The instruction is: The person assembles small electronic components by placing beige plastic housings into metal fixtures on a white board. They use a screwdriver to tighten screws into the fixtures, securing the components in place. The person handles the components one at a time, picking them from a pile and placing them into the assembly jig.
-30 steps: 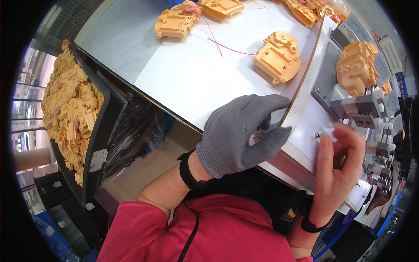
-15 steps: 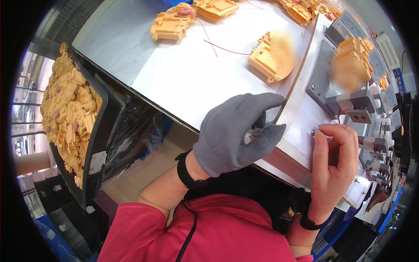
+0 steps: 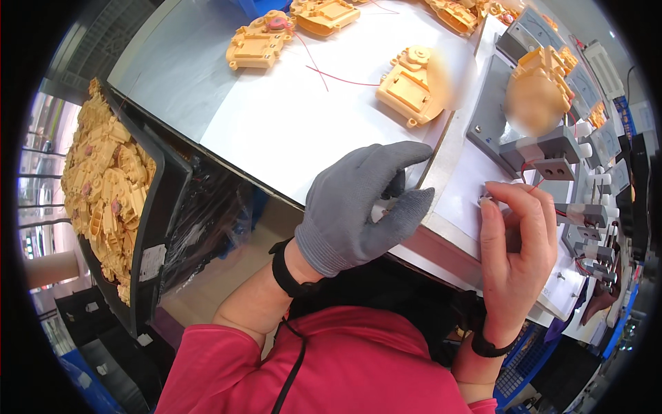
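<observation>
I'm watching the right grip [image 3: 517, 238], bare, right of centre: its thumb and forefinger are closing to a narrow pinch around a small metal stud [image 3: 485, 199]. I cannot tell whether they are holding it or only touching it. A thin red wire [image 3: 540, 183] is running from the grey fixture [image 3: 552, 146] toward that forefinger. The left grip [image 3: 365, 207], gloved in grey, is resting near the table [image 3: 269, 152] edge at mid-frame, thumb and forefinger standing wide apart, with nothing visible between the tips.

I'm judging the step in hand to be fine fingertip work at the stud; the next move seems to be calling for a steady pinch clear of the fixture.

Counting, I'm seeing one yellow housing [image 3: 541, 72] sitting at the fixture, upper right, and four loose housings [image 3: 412, 90] lying across the upper table. Two red leads [image 3: 345, 76] are crossing at upper centre. One black bin [image 3: 155, 228] is holding a heap at left, too jumbled for counting.
</observation>
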A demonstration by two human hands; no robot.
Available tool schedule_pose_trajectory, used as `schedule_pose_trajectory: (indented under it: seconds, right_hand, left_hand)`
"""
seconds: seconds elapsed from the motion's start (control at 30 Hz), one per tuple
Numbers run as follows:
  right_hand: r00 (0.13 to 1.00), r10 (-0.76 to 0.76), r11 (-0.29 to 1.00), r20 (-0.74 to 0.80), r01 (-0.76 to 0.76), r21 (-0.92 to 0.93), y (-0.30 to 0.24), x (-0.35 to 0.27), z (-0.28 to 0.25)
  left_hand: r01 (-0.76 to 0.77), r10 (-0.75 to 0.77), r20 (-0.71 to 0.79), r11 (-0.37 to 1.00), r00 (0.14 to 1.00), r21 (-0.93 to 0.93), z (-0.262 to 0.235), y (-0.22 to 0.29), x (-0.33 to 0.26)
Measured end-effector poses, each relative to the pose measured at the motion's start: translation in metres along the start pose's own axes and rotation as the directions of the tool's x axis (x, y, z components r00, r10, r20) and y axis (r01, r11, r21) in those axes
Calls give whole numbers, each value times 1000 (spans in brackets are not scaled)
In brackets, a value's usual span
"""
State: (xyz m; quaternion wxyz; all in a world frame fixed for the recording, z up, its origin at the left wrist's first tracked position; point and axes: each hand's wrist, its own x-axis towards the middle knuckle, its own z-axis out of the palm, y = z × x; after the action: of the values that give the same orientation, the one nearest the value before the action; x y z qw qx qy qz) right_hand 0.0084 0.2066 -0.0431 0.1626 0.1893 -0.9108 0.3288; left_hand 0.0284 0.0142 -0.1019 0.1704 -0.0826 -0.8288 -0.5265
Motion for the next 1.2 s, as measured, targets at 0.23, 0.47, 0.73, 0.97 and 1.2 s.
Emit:
schedule_pose_trajectory:
  seconds: [0.23, 0.47, 0.73, 0.97, 1.2]
  right_hand:
    - [999, -47, 999, 0, 47, -22, 2, 0, 0]
    - [1000, -10, 1000, -1, 10, -11, 1, 0, 0]
    - [998, -55, 998, -25, 55, 25, 5, 2, 3]
    - [995, -94, 995, -26, 94, 20, 6, 2, 1]
    - [984, -170, 985, -49, 171, 13, 12, 1, 0]
  left_hand:
    - [-15, 15, -7, 1000, 1000, -10, 1, -1, 0]
    - [32, -32, -5, 998, 999, -45, 1, 1, -1]
    - [7, -11, -68, 998, 998, -60, 5, -5, 0]
    - [-1, -3, -59, 997, 998, -73, 6, -5, -1]
    - [31, -39, -74, 994, 996, -108, 8, -6, -4]
